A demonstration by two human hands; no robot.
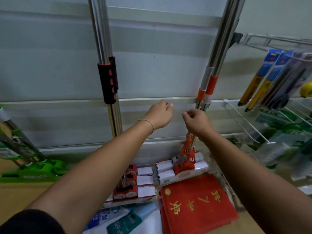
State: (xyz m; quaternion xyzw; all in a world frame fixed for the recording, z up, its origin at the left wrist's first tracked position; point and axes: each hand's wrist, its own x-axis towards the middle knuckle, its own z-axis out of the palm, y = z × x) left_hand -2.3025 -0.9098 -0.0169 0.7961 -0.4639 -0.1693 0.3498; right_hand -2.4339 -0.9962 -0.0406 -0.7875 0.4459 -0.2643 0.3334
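**Head cam: both hands up at the orange mops, right one was basically on them**

Head view showed the orange mop poles leaning against the slatted wall panel. Their long axis ran nearly upright, tipping right toward the top. The orange mop heads sat at the back edge of the tan bottom shelf, hard against the wall.

The right hand was the nearer one by far. It sat directly over the lower stretch of the poles, which ran behind it, coming out above the knuckles and again below the wrist. Its fingers were curled and the thumb tucked to the forefinger, but the back of the hand hid the contact. I honestly couldn't tell if it had a grip on a pole or was just pinching air in front of it.

The left hand hung just beside it, to the left of the poles and clear of them. Its fingers were loosely bent with nothing in them.

My guess is any lift would have to follow that upright line, with the right hand leading and the left coming across to steady.

Also around were black-grip poles further left, green mops at the shelf's left end, and a red mat near the front edge.
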